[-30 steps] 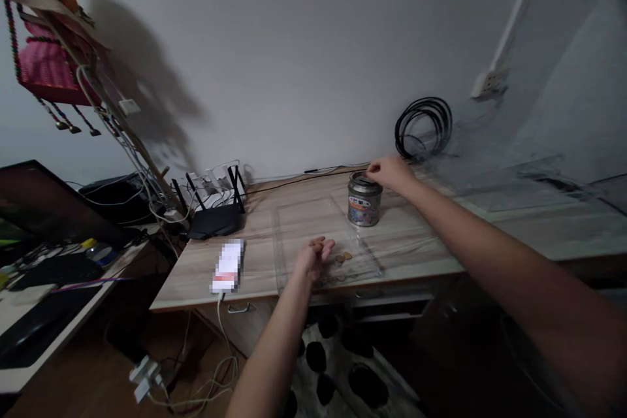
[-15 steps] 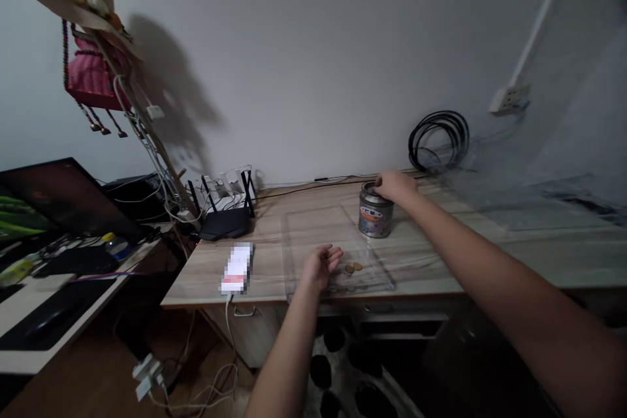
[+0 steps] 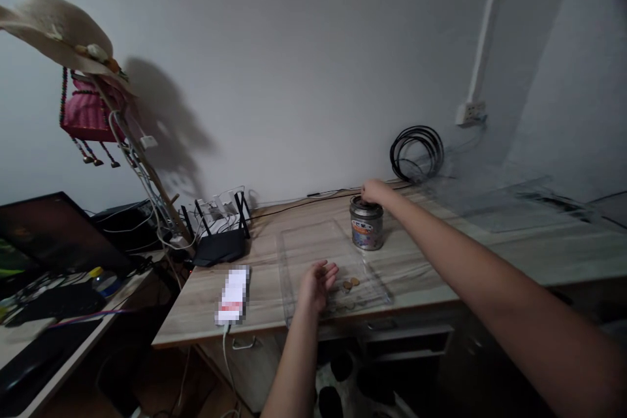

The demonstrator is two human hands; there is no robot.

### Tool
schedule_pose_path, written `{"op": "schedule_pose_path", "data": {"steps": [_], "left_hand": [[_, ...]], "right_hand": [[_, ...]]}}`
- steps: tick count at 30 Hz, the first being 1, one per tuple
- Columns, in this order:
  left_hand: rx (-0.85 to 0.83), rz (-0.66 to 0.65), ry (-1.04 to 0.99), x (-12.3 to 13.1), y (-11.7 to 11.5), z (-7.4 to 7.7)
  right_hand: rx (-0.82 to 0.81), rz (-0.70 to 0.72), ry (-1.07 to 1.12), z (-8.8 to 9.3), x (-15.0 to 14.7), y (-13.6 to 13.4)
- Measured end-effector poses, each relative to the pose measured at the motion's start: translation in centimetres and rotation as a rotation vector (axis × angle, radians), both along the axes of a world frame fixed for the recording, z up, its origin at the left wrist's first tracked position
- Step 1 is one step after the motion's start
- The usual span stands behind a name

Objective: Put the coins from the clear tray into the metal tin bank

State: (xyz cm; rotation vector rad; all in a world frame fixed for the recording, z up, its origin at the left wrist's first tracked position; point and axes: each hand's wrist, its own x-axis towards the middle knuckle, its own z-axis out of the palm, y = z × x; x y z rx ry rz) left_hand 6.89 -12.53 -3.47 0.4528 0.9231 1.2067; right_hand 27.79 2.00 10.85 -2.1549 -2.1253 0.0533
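Observation:
A printed metal can [image 3: 366, 228] stands upright on the wooden desk, right of a clear plastic tray [image 3: 327, 230]. My right hand [image 3: 375, 192] is at the can's top with its fingers bent down at the opening. The fingertips are hidden, so what they touch does not show. Over the front of the tray, my left hand [image 3: 317, 284] has its palm turned up and its fingers apart, holding nothing. Just right of that hand lie two coins [image 3: 351, 283] on the tray, brownish and yellowish.
A phone [image 3: 232, 296] on a cable lies at the left of the desk [image 3: 196, 307]. Behind it stand a black router [image 3: 220, 247] and white plugs. Coiled black cable [image 3: 417, 153] leans on the wall. A stand with a hat [image 3: 59, 32] rises at left.
The view has tilted up and shifted slightly right. My right hand's fingers seem lower at the can's opening. My left hand and the coins keep their places on the tray.

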Motion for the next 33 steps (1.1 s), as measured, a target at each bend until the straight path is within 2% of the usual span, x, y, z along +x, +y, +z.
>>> {"op": "schedule_pose_path", "data": {"steps": [4, 7, 10, 14, 16, 17, 19, 22, 24, 26, 28, 31, 33], "left_hand": [[-0.020, -0.003, -0.046, -0.1, 0.1, -0.1], [0.011, -0.040, -0.128, -0.4, 0.1, -0.3], [0.067, -0.087, -0.195, -0.6, 0.0, -0.3], [0.074, -0.087, -0.196, -0.6, -0.1, 0.0], [0.070, -0.093, -0.196, -0.6, -0.2, 0.1], [0.070, -0.107, -0.199, -0.6, -0.3, 0.2], [0.077, -0.146, -0.196, -0.6, -0.4, 0.4], [0.103, -0.188, -0.133, -0.5, -0.4, 0.3], [0.117, -0.172, -0.036, -0.3, -0.3, 0.0], [0.133, -0.144, 0.061, -0.1, -0.2, -0.4], [0.150, -0.140, 0.118, 0.1, -0.1, -0.8], [0.163, -0.155, 0.165, 0.3, 0.0, -1.0], [0.198, -0.155, 0.270, 0.5, 0.0, -1.0]], "right_hand": [[0.093, -0.041, 0.014, -0.1, 0.1, -1.5], [0.203, 0.028, 0.041, -1.0, -0.8, -3.7], [0.246, 0.283, 0.086, -3.6, -3.2, -7.0], [0.145, 0.701, 0.099, -8.8, -6.9, -11.4], [0.150, 0.794, 0.096, -10.5, -7.9, -12.6], [0.159, 0.784, 0.100, -10.8, -8.0, -12.7], [0.180, 0.693, 0.120, -10.1, -7.5, -12.0], [0.256, 0.498, 0.150, -6.6, -5.0, -9.0], [0.327, 0.331, 0.157, -3.9, -2.7, -6.5], [0.306, 0.106, 0.090, -2.1, -0.8, -4.3], [0.253, -0.015, 0.028, -1.3, 0.5, -3.0], [0.213, -0.036, 0.008, -1.2, 1.1, -2.4], [0.201, -0.039, 0.006, -1.2, 1.1, -2.6]]}}
